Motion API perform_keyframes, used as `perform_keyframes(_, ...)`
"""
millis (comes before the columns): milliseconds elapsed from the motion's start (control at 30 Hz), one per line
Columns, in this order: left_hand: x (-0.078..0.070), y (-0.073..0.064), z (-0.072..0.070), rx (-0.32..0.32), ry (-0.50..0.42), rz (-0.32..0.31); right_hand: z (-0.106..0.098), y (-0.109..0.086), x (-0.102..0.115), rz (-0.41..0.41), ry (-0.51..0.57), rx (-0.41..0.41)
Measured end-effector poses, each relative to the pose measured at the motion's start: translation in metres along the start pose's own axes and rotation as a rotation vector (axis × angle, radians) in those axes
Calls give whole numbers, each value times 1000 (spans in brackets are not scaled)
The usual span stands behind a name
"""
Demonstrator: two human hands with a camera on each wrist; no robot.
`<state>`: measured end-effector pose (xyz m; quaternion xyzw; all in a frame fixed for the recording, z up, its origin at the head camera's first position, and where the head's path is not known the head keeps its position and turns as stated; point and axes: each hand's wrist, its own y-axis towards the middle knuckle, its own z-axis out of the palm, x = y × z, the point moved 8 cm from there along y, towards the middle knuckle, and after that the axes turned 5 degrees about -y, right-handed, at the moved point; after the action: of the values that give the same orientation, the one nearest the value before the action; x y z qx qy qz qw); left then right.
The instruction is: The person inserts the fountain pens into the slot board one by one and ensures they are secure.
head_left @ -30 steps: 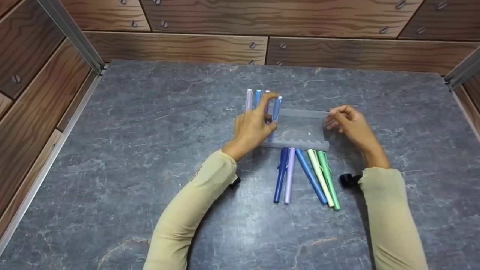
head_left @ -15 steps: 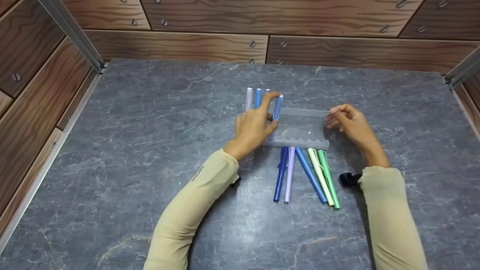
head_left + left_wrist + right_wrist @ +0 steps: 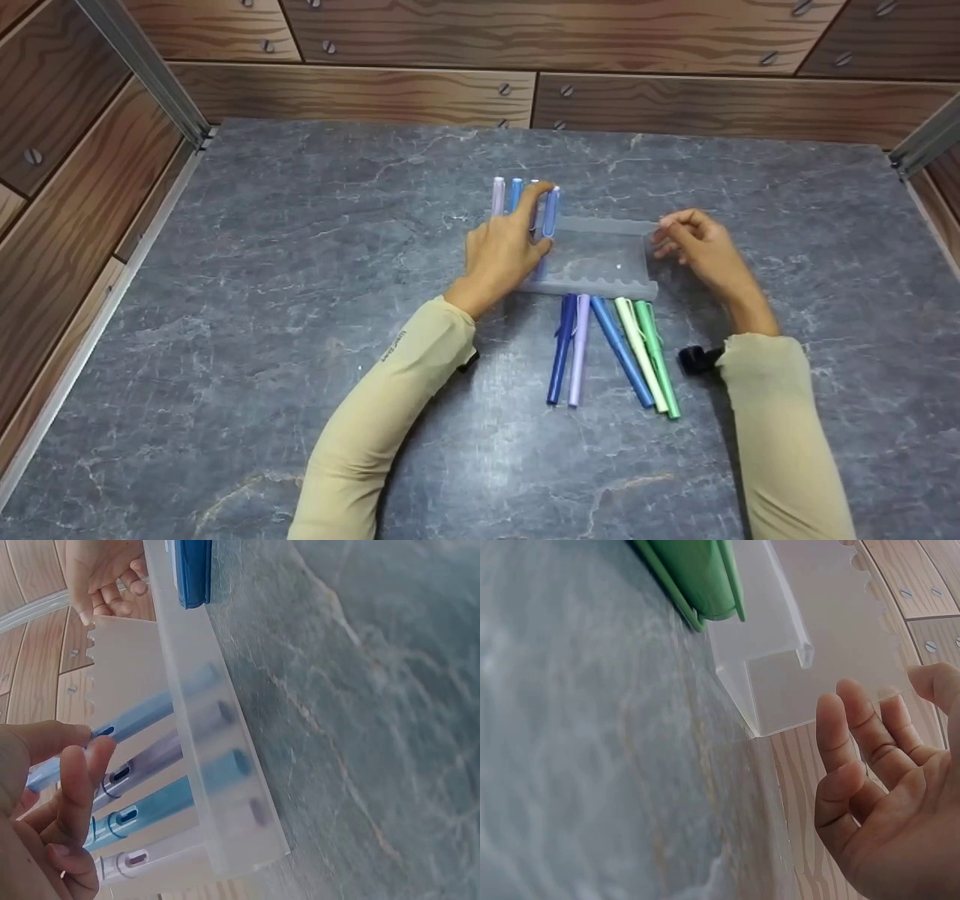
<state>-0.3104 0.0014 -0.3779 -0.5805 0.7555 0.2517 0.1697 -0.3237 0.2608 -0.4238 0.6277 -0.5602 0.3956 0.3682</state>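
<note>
My left hand (image 3: 499, 255) pinches a periwinkle-blue pen (image 3: 551, 214) by thumb and index finger over a clear plastic pen tray (image 3: 600, 259). In the left wrist view the lower end of that pen (image 3: 146, 714) sits behind the tray's translucent front lip, beside a purple pen (image 3: 154, 757), a teal-blue pen (image 3: 161, 801) and a pale lilac pen (image 3: 165, 846). With its fingertips, my right hand (image 3: 709, 259) holds the tray's far right corner; the exact contact is partly hidden. Its other fingers are loosely curled in the right wrist view.
In front of the tray lie a dark blue pen (image 3: 562, 352), a lilac pen (image 3: 579, 352), a blue pen (image 3: 624, 356), a pale green pen (image 3: 642, 356) and a green pen (image 3: 660, 360). Wood-patterned panels (image 3: 352, 94) border the grey marbled table (image 3: 300, 262).
My left hand has shifted slightly left, and the periwinkle pen leans less, now closer in line with the pens beside it. My right hand and the loose pens have stayed put.
</note>
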Motion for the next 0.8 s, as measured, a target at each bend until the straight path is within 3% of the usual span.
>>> perform_keyframes(367, 2, 3, 1, 3, -11, -12, -1, 2, -1, 1, -7, 2)
perform_keyframes(800, -1, -1, -2, -13, -30, 50, 0, 1, -3, 9, 15, 14)
